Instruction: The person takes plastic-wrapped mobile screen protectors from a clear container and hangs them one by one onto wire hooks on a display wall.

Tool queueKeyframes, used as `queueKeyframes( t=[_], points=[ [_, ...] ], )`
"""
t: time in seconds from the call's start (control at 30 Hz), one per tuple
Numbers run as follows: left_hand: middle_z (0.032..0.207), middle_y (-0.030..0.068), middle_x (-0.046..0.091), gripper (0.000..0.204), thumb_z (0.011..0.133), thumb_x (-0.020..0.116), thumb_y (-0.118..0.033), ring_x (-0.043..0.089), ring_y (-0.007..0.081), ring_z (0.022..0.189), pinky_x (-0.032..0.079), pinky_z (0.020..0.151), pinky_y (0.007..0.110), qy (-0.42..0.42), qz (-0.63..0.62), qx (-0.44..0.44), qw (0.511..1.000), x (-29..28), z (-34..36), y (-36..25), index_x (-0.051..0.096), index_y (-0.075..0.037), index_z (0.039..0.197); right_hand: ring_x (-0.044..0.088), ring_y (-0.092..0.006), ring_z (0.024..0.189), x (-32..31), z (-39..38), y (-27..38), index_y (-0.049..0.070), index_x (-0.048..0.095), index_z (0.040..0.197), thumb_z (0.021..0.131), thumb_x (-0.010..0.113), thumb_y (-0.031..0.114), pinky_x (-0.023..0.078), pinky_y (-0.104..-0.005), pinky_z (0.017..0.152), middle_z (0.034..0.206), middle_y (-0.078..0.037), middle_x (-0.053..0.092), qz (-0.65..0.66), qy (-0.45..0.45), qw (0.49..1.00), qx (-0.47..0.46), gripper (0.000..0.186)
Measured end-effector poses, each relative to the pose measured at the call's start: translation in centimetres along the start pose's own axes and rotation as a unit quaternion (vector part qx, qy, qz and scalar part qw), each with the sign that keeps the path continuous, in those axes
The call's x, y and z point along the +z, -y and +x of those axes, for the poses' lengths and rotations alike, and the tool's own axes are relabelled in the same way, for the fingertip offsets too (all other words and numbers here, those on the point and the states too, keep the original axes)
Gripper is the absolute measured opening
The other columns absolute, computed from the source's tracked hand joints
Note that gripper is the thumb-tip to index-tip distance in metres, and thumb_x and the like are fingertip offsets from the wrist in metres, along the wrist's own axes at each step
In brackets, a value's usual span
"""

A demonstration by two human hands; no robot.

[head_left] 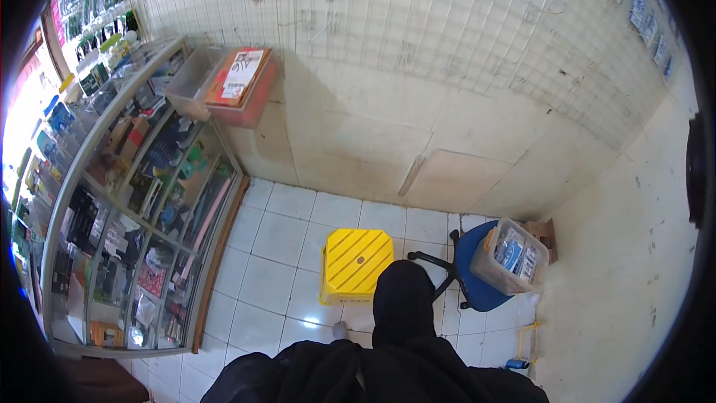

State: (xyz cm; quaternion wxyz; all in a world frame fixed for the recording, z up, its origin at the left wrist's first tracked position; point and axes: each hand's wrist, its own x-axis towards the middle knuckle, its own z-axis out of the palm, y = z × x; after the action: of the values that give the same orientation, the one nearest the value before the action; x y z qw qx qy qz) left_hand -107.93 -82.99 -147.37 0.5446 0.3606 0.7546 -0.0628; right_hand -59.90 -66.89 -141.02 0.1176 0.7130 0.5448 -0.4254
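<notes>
Neither of my hands shows in the head view; only my black clothing and one raised knee (404,295) come in from the lower edge. A yellow plastic stool (359,261) with slanted ridges stands on the floor just ahead, partly covered by my knee. My foot (340,330) shows on the tiles beside the stool. To the right, a clear plastic box (490,267) of packaged goods rests on a blue swivel chair (471,250) with a black base.
A glass display cabinet (145,216) full of goods lines the left. Two plastic bins, one clear (190,93) and one orange-red (250,114), jut out at its far end. A wire grid (373,15) covers the far wall. A cardboard box (548,235) sits behind the chair.
</notes>
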Motion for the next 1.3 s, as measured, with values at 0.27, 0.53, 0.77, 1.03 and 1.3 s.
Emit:
queueKeyframes(
  t=[0.27,0.53,0.77,1.03,1.3],
  points=[
    [0.103,0.0172,0.06,0.057,0.077,0.057,-0.045,0.057,0.0271,0.098,0.043,0.086,0.037,-0.002,-0.02,0.08,0.997,-3.6,3.0,-6.0,0.05,-0.005,0.116,0.056,-0.0347,0.092,-2.5,3.3,5.0,0.001,0.056,0.102,0.086,0.047,0.034,0.044,-0.0421,0.078,0.093,-0.02,0.06,0.045,-0.032,0.993,-0.103,0.038],
    [0.093,0.0143,0.063,0.043,0.08,0.058,-0.034,0.063,0.0208,0.081,0.048,0.076,0.033,-0.11,-0.107,0.262,0.953,-17.8,9.8,-21.0,0.053,-0.005,0.111,0.059,-0.0272,0.088,-10.4,13.6,22.1,0.003,0.057,0.103,0.086,0.048,0.032,0.045,-0.0368,0.077,0.095,-0.016,0.061,0.099,-0.129,0.948,-0.273,0.035],
    [0.101,0.0149,0.059,0.036,0.076,0.06,-0.023,0.057,0.0284,0.09,0.046,0.079,0.037,-0.141,0.098,0.534,0.828,-37.5,9.1,-46.2,0.054,-0.003,0.105,0.057,-0.0222,0.086,-26.0,15.9,42.0,0.002,0.05,0.113,0.09,0.043,0.032,0.044,-0.0358,0.08,0.099,-0.012,0.059,0.092,0.007,0.848,-0.523,0.038],
    [0.101,0.0134,0.056,0.04,0.078,0.056,-0.008,0.056,0.0218,0.091,0.046,0.078,0.032,-0.022,0.257,0.575,0.776,-46.5,-15.5,-66.8,0.048,-0.005,0.117,0.055,-0.0332,0.09,-44.4,2.6,50.6,0.007,0.053,0.106,0.085,0.046,0.032,0.042,-0.0416,0.079,0.099,-0.017,0.057,-0.168,0.007,0.812,-0.558,0.033],
    [0.098,0.015,0.06,0.028,0.085,0.051,-0.01,0.061,0.0206,0.087,0.049,0.073,0.028,-0.055,-0.205,0.399,0.892,-46.9,-20.1,-54.5,0.051,-0.002,0.112,0.06,-0.0307,0.082,-43.9,-9.5,35.5,0.004,0.054,0.102,0.082,0.05,0.022,0.046,-0.0392,0.074,0.086,-0.015,0.062,0.004,-0.073,0.912,-0.403,0.028]
  ],
)
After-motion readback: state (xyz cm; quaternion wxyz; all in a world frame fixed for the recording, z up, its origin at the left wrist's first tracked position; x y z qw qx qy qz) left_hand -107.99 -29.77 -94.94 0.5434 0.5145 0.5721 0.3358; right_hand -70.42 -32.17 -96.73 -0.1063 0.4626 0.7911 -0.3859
